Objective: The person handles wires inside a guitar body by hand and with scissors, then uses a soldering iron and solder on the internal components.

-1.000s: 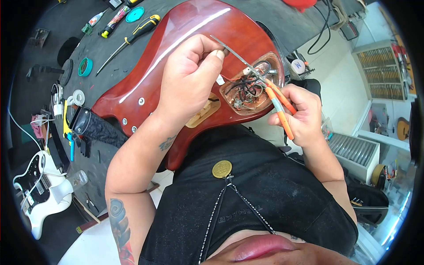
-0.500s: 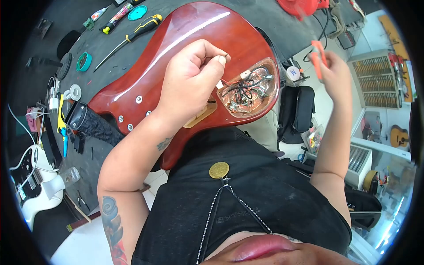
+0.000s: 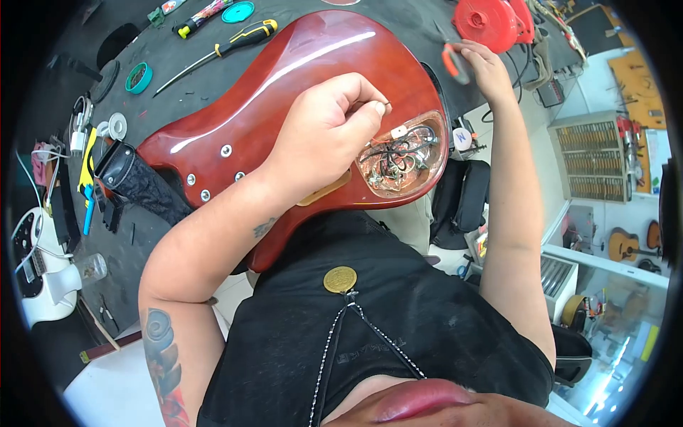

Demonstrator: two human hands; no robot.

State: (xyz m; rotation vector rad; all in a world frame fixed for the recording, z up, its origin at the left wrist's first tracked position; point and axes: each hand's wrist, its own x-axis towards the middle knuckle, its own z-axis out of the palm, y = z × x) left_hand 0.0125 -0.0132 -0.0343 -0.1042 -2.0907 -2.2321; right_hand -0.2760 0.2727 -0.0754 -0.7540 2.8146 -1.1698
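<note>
A glossy red-brown guitar body (image 3: 249,107) lies across the dark bench, with an open cavity full of tangled wires (image 3: 398,167). My left hand (image 3: 327,132) is over the body beside the cavity, thumb and forefinger pinched on a thin wire end. A white connector (image 3: 398,132) lies at the cavity's upper edge. Out at the upper right, my right hand (image 3: 487,67) has its fingertips on an orange-handled tool (image 3: 450,60), which is blurred by motion. The tool is over the bench, away from the guitar.
Beyond my right hand is a red machine (image 3: 484,25) with a black cable. A yellow-black screwdriver (image 3: 245,37), a teal ring-shaped container (image 3: 139,77) and a teal lid (image 3: 237,12) lie at the upper left. A black strap (image 3: 146,185) hangs by the guitar's left side.
My right hand has moved up and left with the orange-handled tool, toward the red machine. My left hand keeps its pinch near the cavity. The view has shifted slightly.
</note>
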